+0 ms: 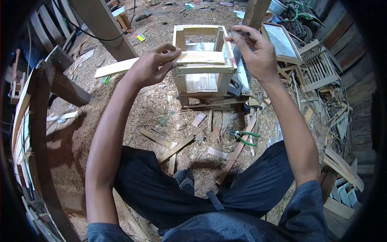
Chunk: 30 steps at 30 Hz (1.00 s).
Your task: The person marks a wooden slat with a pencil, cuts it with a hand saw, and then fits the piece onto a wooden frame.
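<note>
A pale curved wooden strip (117, 67) lies across the near top rail of a small wooden frame (203, 70) and sticks out to the left. My left hand (155, 64) is closed on this strip, just left of the frame. Above the frame's right corner is my right hand (254, 52), raised, with thumb and index finger pinched together; what they hold, if anything, is too small to make out. The frame stands upright on a low wooden support (213, 104).
Pliers with green handles (246, 136), a hammer (256, 107) and wood offcuts (177, 148) lie on the shaving-covered floor. Thick posts (105, 30) rise at the upper left. Slatted wooden pieces (320, 66) and a framed panel (281, 42) are at the right.
</note>
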Each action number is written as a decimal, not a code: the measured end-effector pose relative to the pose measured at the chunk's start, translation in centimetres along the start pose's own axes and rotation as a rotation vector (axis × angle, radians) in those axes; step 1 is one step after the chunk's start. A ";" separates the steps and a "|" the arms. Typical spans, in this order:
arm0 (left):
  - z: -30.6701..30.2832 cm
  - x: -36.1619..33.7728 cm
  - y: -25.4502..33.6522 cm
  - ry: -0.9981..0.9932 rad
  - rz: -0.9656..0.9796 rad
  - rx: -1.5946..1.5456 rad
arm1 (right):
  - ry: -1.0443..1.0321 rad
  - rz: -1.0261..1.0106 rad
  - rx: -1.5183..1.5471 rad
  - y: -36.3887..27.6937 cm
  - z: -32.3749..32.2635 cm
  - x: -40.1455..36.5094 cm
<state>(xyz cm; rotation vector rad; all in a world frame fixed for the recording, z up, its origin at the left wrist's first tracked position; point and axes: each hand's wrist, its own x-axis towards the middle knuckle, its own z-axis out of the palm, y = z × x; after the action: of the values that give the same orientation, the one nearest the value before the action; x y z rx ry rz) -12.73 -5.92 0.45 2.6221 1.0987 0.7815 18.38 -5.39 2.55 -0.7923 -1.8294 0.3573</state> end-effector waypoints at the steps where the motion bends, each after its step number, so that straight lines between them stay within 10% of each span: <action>1: -0.1 0.0 0.0 0.002 -0.006 0.003 | -0.003 -0.002 0.005 -0.6 0.4 0.1; 7: -0.1 -0.3 0.0 -0.005 0.061 0.113 | 0.105 0.152 0.468 -3.3 2.4 0.2; 30: 0.3 -0.1 0.0 -0.066 -0.015 0.086 | -0.107 0.140 0.308 -1.7 2.3 -0.5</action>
<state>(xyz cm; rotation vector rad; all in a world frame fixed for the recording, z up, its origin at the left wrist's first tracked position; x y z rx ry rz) -12.69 -6.00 0.17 2.6860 1.1566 0.6539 15.84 -6.71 2.31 -0.6978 -1.7649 0.7651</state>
